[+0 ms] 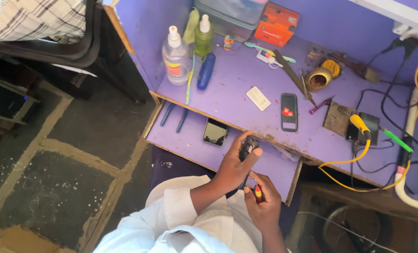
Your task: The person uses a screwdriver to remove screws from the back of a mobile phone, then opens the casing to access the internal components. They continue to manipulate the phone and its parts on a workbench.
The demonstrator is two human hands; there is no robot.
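Note:
My left hand [232,166] grips a small dark phone [247,147], held upright over the pull-out shelf [190,140] of a purple workbench. Just below it, my right hand [263,201] is closed around a small tool with a red and yellow handle [257,193], its tip pointing up toward the underside of the phone. Both hands sit close together above my lap, and white sleeves cover my forearms.
A second phone [215,131] lies on the shelf beside two blue-handled tools [174,115]. On the bench top [232,89] are a black phone [289,111], bottles [176,56], a soldering iron with yellow cable [361,126], a brass cup [318,78], and tangled wires at right.

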